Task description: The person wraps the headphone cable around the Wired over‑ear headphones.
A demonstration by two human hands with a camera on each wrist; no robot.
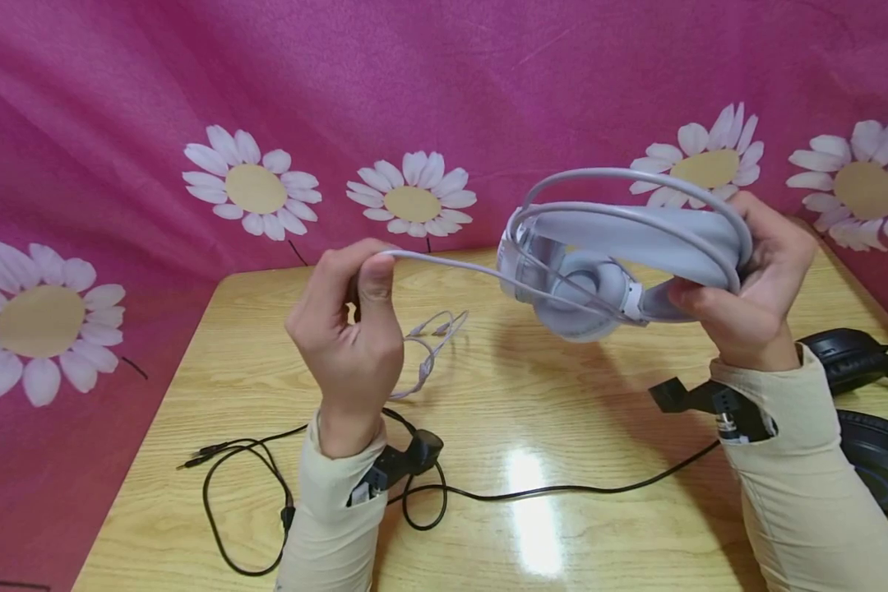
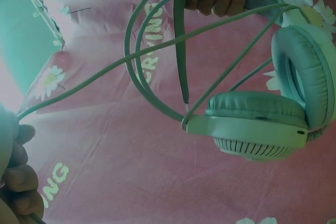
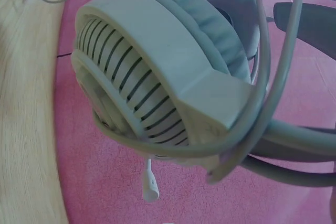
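Observation:
My right hand (image 1: 765, 288) grips the headband of a white headset (image 1: 580, 300), held up above the table. The left hand (image 1: 355, 329) pinches the headset's thin white cable (image 1: 444, 263) between thumb and fingers, drawn out to the left. More cable loops round the headband and crosses near an ear cup (image 2: 257, 124), as the left wrist view shows. Slotted ear cup (image 3: 131, 77) and a small microphone (image 3: 150, 184) appear in the right wrist view. The cable's split plug end (image 1: 425, 362) lies on the table behind the left hand.
Black headphones (image 1: 844, 358) lie at the right edge of the wooden table (image 1: 599, 427), partly behind the right sleeve. Their black cable (image 1: 562, 491) runs left under the left forearm to plugs (image 1: 207, 452). A pink daisy-print cloth (image 1: 429, 82) hangs behind.

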